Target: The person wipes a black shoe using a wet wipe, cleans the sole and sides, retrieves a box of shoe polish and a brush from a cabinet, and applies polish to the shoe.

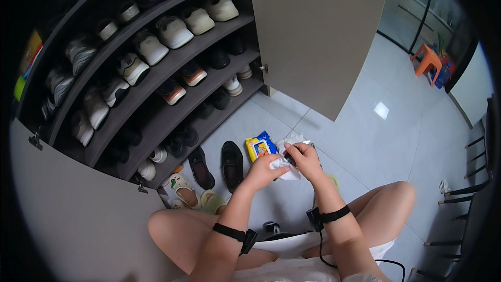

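Observation:
My left hand (263, 171) is closed on a white wipe (284, 169), which hangs out between the two hands. My right hand (306, 161) is close beside it, its fingers bent and pinched together over the wipe. Something small and dark shows between the hands, too hidden to name. Just beyond them a yellow and blue wipes packet (262, 146) lies on the floor. More crumpled white material (293, 140) lies behind my right hand.
An open shoe cabinet (151, 73) with several rows of shoes fills the left, its door (313, 31) swung out. Black shoes (231, 166), a white clog (183, 190) and green slippers (213, 201) are on the floor. An orange stool (428, 61) stands far right; dark chairs (469, 203) line the right edge.

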`<control>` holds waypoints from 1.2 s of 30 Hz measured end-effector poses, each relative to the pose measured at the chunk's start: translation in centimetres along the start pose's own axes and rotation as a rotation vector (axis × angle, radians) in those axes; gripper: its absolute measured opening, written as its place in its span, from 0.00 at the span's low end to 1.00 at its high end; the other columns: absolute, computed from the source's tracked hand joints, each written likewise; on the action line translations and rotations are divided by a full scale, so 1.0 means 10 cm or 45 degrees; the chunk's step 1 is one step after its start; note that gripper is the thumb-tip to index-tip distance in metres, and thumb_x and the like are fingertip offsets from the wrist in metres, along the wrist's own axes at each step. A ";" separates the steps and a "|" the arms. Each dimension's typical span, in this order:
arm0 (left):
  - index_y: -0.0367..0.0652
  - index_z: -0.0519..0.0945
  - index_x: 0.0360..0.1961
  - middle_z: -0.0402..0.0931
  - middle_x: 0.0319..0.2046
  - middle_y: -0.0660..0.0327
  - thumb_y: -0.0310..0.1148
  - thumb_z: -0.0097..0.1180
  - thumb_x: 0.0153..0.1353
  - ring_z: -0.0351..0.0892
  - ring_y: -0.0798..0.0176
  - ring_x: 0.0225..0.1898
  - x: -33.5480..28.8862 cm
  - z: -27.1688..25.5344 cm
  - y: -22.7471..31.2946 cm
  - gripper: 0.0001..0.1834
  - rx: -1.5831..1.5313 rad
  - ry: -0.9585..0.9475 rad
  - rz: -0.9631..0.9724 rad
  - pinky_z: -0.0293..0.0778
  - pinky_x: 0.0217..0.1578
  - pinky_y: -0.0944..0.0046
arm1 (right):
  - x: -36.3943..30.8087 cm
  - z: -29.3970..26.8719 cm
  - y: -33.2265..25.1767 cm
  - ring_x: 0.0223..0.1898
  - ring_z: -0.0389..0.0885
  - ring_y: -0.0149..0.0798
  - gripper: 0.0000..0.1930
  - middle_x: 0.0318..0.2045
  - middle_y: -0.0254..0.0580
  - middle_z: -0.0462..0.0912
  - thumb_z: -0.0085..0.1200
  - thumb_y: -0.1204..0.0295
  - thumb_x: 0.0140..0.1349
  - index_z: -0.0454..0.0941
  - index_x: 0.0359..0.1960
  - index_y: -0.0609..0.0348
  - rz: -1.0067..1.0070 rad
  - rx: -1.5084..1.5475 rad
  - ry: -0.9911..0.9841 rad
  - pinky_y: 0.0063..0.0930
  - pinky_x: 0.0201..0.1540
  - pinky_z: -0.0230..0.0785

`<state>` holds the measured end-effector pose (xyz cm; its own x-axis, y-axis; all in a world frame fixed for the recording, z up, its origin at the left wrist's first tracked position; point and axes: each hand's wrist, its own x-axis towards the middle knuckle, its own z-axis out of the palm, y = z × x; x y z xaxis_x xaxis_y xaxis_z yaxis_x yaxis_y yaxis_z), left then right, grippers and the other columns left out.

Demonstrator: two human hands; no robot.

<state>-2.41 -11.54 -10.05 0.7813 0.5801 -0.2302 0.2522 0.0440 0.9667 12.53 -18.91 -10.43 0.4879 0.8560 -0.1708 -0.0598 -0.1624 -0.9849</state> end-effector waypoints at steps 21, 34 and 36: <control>0.41 0.75 0.46 0.79 0.36 0.54 0.34 0.64 0.47 0.80 0.55 0.32 -0.24 0.31 0.47 0.24 0.976 0.489 0.631 0.74 0.32 0.58 | -0.11 -0.17 -0.86 0.28 0.80 0.51 0.22 0.23 0.52 0.80 0.44 0.53 0.52 0.82 0.23 0.59 0.035 -1.168 0.092 0.39 0.35 0.71; 0.37 0.77 0.42 0.75 0.24 0.67 0.27 0.60 0.51 0.71 0.77 0.20 -0.29 -0.03 0.47 0.15 0.041 -0.019 0.231 0.68 0.17 0.73 | -0.15 -0.23 -0.85 0.25 0.77 0.49 0.23 0.19 0.51 0.76 0.44 0.52 0.64 0.79 0.26 0.61 -0.591 -1.013 -0.244 0.37 0.30 0.68; 0.37 0.77 0.41 0.75 0.25 0.67 0.28 0.61 0.51 0.72 0.75 0.20 -0.25 -0.06 0.42 0.15 -0.019 0.003 0.179 0.68 0.17 0.73 | -0.12 -0.26 -0.80 0.23 0.74 0.35 0.18 0.21 0.39 0.76 0.48 0.56 0.65 0.76 0.35 0.61 -0.671 -0.623 -0.392 0.31 0.28 0.68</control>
<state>-3.63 -12.25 -5.34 0.8070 0.5834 -0.0917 0.1314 -0.0260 0.9910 14.63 -19.93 -2.26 0.0776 0.9663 0.2455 0.5384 0.1667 -0.8260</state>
